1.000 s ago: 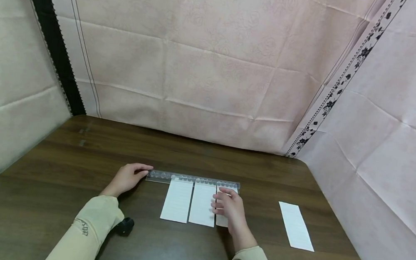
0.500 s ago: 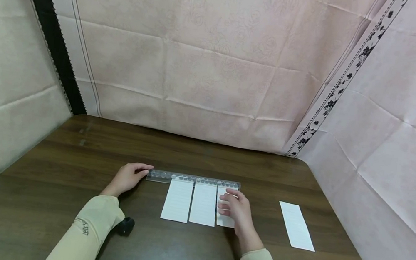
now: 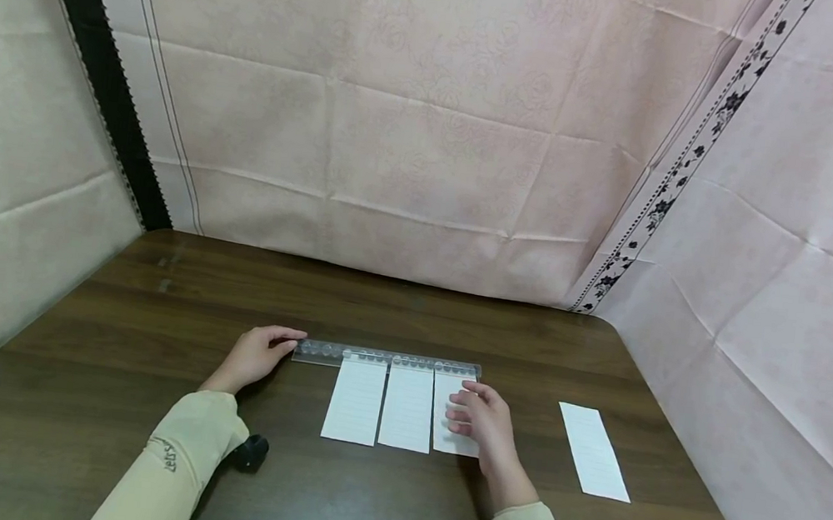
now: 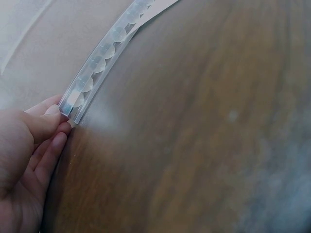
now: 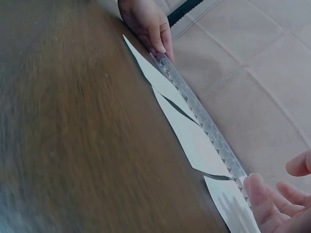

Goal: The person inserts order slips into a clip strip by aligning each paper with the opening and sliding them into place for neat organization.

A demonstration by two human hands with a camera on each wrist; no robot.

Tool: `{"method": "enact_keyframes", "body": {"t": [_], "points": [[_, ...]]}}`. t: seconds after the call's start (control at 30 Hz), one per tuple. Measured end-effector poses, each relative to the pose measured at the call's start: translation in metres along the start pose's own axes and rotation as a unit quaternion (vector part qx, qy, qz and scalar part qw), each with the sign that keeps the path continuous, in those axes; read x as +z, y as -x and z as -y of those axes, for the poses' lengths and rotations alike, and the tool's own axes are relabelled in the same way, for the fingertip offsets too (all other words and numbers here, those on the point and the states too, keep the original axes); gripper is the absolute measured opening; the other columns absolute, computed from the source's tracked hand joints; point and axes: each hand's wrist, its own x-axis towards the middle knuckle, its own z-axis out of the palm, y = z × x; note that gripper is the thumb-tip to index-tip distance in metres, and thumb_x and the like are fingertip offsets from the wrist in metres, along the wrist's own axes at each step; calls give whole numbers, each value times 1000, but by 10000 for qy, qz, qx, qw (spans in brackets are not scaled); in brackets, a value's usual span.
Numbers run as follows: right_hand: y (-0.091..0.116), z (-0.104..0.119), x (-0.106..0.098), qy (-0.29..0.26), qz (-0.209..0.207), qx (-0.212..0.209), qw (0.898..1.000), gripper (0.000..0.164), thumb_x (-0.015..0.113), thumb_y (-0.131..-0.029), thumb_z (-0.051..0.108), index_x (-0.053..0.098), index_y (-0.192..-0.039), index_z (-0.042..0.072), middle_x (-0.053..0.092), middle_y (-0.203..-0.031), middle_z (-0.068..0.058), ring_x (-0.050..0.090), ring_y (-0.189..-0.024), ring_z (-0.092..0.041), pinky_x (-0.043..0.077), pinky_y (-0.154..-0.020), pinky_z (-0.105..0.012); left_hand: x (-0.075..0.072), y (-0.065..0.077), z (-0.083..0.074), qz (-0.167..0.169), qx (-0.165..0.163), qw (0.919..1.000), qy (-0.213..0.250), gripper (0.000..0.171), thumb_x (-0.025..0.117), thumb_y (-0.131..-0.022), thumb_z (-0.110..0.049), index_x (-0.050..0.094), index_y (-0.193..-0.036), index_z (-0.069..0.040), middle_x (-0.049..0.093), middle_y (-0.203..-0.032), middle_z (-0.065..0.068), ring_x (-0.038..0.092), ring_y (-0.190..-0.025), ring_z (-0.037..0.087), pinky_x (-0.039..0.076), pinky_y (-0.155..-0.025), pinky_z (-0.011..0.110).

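Note:
A clear plastic ticket rail point(image 3: 317, 353) with a row of round beads lies across the table. My left hand point(image 3: 255, 359) pinches its left end between thumb and fingers, as the left wrist view shows up close. Three white paper slips hang from the rail side by side: a left slip point(image 3: 353, 400), a middle slip point(image 3: 407, 410) and a right slip point(image 3: 447, 440). Over the right slip is my right hand point(image 3: 487, 426), fingers loosely bent and holding nothing; it partly covers that slip. In the right wrist view the slips' top ends meet the rail's near edge point(image 5: 209, 131).
A separate white paper slip point(image 3: 594, 451) lies at a slant on the brown wooden table point(image 3: 347, 509), right of my right hand. Pale cloth walls point(image 3: 414, 126) enclose the table at the back and on both sides.
My right hand has slid to the right across the right slip, uncovering more of it. The left hand, the rail and the slips have stayed in place.

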Motion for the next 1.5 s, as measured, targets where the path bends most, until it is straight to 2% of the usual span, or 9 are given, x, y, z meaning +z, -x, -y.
{"method": "enact_keyframes", "body": {"t": [0.67, 1.17, 1.5], "points": [[-4, 0, -24, 75, -299, 7, 9995, 33, 52, -92, 8, 50, -121, -7, 63, -101, -24, 63, -66, -18, 54, -58, -27, 1, -1, -2, 3, 73, 10000, -58, 25, 55, -95, -12, 65, -117, -7, 59, -120, 17, 49, -115, 38, 38, -94, 54], [-5, -3, -46, 256, -421, 8, 9988, 35, 50, -93, 10, 48, -125, -7, 62, -106, -24, 65, -71, -21, 54, -59, -27, 0, 0, -2, -19, 73, 10000, -34, 25, 55, -95, -12, 65, -117, -6, 59, -120, 17, 49, -115, 37, 37, -95, 54], [-7, -5, -57, 224, -517, -123, 9983, 38, 50, -93, 12, 46, -125, -9, 62, -105, -24, 66, -70, -19, 55, -60, -27, 0, 0, -1, -8, 23, 10000, -45, 26, 55, -95, -12, 65, -118, -7, 59, -121, 17, 49, -116, 38, 38, -95, 54]]}}
